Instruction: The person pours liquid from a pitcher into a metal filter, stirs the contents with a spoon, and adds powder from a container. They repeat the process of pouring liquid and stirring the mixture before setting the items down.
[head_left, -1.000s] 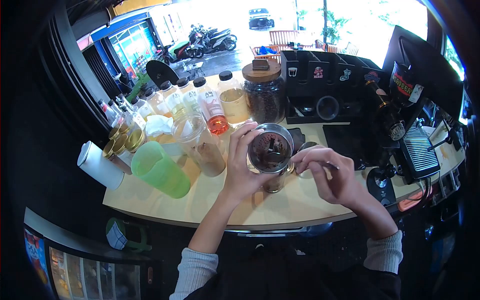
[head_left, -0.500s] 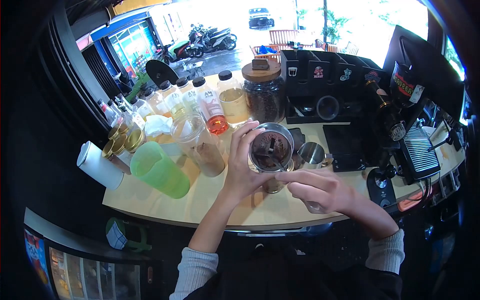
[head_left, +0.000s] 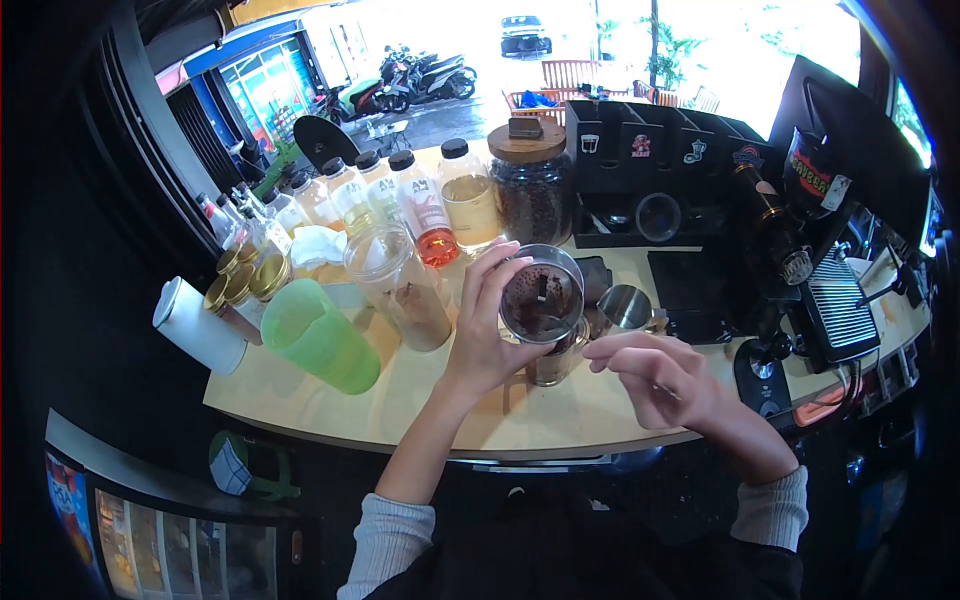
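My left hand (head_left: 487,325) is wrapped round the side of a round metal-rimmed cup (head_left: 543,296), its mouth tilted toward me. Something dark brown and glossy fills the inside, with a small bright reflection on it. My right hand (head_left: 660,378) hovers just right of the cup, fingers curled and forefinger toward it; whatever the fingers hold, if anything, cannot be made out. Below the cup, partly hidden by it, a clear glass (head_left: 549,368) stands on the table. Close behind my right hand is a small metal pitcher (head_left: 624,307).
Left of my hands stand a clear jug (head_left: 398,290) with brown powder, a green pitcher (head_left: 320,338) and a white canister (head_left: 198,326). Several bottles (head_left: 420,205) and a coffee bean jar (head_left: 532,195) line the back. An espresso machine (head_left: 848,295) is at the right.
My right hand has drawn back slightly right from the cup's rim. The thin utensil seen in the cup earlier no longer shows there. My left hand keeps its hold.
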